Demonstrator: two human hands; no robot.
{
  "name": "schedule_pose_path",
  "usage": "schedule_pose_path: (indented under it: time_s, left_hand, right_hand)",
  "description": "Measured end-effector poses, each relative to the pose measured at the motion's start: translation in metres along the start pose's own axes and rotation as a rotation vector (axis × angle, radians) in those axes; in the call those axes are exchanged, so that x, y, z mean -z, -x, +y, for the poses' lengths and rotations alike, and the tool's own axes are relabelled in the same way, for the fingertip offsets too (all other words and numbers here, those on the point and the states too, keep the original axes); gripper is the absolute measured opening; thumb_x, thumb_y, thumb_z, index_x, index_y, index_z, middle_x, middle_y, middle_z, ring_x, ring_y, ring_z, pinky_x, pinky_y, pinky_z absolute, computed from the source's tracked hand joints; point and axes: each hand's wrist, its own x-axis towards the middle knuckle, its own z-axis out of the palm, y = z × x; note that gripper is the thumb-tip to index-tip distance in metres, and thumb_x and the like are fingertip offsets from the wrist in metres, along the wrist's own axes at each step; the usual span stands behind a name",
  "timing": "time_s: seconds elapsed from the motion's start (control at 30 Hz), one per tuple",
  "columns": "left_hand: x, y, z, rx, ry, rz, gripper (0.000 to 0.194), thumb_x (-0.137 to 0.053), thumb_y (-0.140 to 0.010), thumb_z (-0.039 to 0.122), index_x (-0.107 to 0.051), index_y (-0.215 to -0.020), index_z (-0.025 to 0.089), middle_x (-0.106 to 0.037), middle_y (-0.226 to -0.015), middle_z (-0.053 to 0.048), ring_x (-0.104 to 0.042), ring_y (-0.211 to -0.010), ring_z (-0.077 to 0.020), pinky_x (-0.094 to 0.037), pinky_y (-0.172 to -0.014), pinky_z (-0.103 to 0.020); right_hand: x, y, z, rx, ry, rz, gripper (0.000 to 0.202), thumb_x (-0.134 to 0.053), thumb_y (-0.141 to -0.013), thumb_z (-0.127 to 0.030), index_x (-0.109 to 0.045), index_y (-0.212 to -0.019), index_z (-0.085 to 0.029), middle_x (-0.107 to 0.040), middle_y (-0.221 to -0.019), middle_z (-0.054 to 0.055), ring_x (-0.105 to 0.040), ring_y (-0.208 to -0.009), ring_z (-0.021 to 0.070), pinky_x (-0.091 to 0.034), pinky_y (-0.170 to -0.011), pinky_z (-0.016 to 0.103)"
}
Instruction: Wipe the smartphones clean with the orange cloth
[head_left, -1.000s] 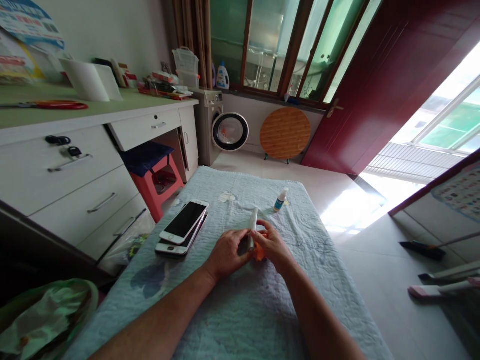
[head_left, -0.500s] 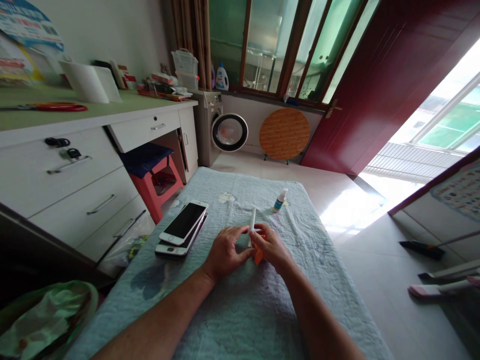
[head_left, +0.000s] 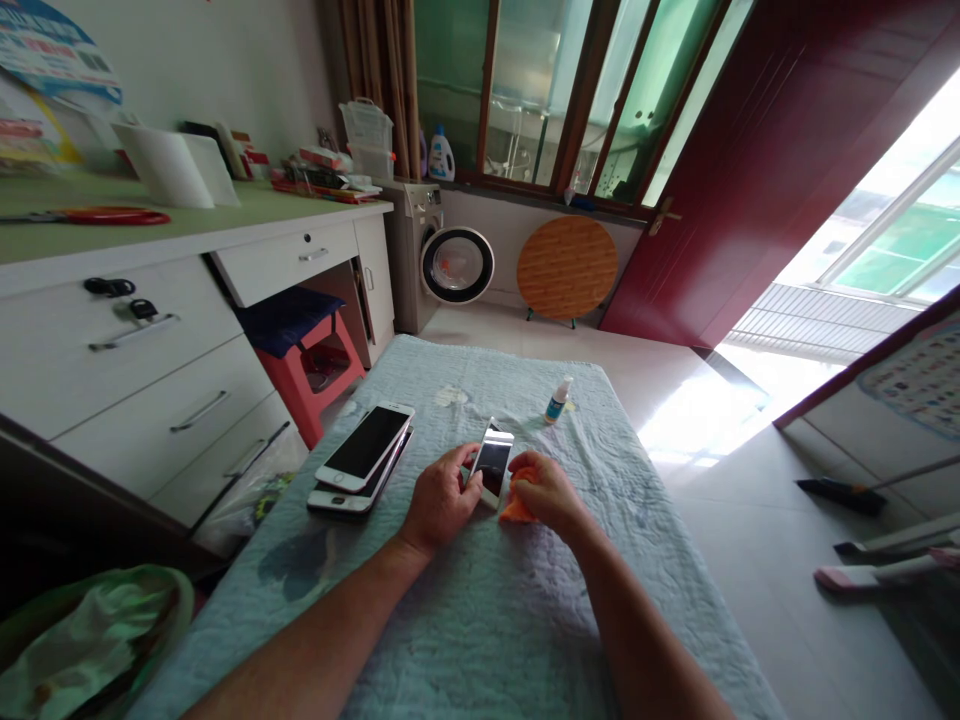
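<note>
A white smartphone (head_left: 493, 466) is gripped along its left edge by my left hand (head_left: 444, 497), its dark, shiny screen turned up toward me. Bunched in the fingers of my right hand (head_left: 550, 492) is an orange cloth (head_left: 517, 503), just right of the phone. To the left lies a stack of phones, with a white smartphone (head_left: 366, 447) on top and its black screen facing up. Beyond my right hand a small spray bottle (head_left: 557, 401) with a blue label and white cap stands upright.
A pale blue quilted cover (head_left: 450, 620) lies under everything. On the left are a white drawer desk (head_left: 150, 370), a red stool (head_left: 311, 375) and a green waste bin (head_left: 180, 605). A washing machine (head_left: 412, 255) with its door open stands at the back.
The phone between my hands has turned from edge-on to screen-up. My right hand has come off its edge and moved slightly right with the orange cloth, which shows more.
</note>
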Motion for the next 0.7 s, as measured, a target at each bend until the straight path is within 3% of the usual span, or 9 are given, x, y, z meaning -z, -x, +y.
schedule_pose_path:
  time_s: [0.13,0.27,0.43,0.57,0.7]
  left_hand:
    - [0.000,-0.001,-0.002,0.047,-0.059,-0.045,0.030,-0.053,-0.085,0.019,-0.061,-0.114,0.020,-0.069,-0.085,-0.002,-0.066,-0.073,-0.0171,-0.050,-0.068,-0.027]
    - [-0.002,-0.002,-0.003,0.064,-0.092,-0.121,0.031,-0.052,-0.085,0.015,-0.061,-0.114,0.020,-0.069,-0.080,0.000,-0.066,-0.071,-0.0161,-0.048,-0.067,-0.025]
    - [-0.004,-0.002,-0.004,-0.008,-0.120,-0.072,0.030,-0.055,-0.081,0.011,-0.063,-0.109,0.020,-0.069,-0.094,-0.004,-0.065,-0.086,-0.0197,-0.051,-0.077,-0.030]
    - [-0.004,-0.001,-0.004,-0.033,-0.150,-0.085,0.031,-0.055,-0.080,0.009,-0.063,-0.108,0.019,-0.070,-0.098,-0.005,-0.062,-0.093,-0.0226,-0.051,-0.084,-0.035]
    - [-0.005,-0.001,-0.003,-0.039,-0.169,-0.119,0.032,-0.059,-0.078,0.008,-0.063,-0.108,0.020,-0.070,-0.101,-0.006,-0.062,-0.096,-0.0241,-0.050,-0.087,-0.037]
  right_hand:
    - [0.008,0.006,-0.004,0.118,0.443,0.128,0.014,-0.054,-0.070,-0.016,-0.068,-0.068,-0.018,-0.064,-0.080,0.005,-0.052,-0.085,0.0211,-0.035,-0.076,0.032]
    - [0.009,0.011,-0.008,0.164,0.546,0.285,0.014,-0.058,-0.079,-0.026,-0.071,-0.077,-0.022,-0.065,-0.093,0.006,-0.048,-0.094,0.0229,-0.030,-0.083,0.035]
    - [0.001,0.013,-0.011,0.175,0.638,0.201,0.021,-0.059,-0.084,-0.039,-0.070,-0.090,-0.022,-0.066,-0.092,0.007,-0.052,-0.093,0.0236,-0.031,-0.081,0.034]
    - [0.002,0.012,-0.011,0.148,0.724,0.134,0.018,-0.051,-0.086,-0.027,-0.067,-0.084,-0.019,-0.068,-0.088,0.009,-0.058,-0.083,0.0213,-0.031,-0.074,0.032]
    - [0.007,0.012,-0.012,0.074,0.757,0.037,0.017,-0.050,-0.080,-0.018,-0.066,-0.072,-0.018,-0.069,-0.077,0.009,-0.061,-0.073,0.0212,-0.032,-0.071,0.033]
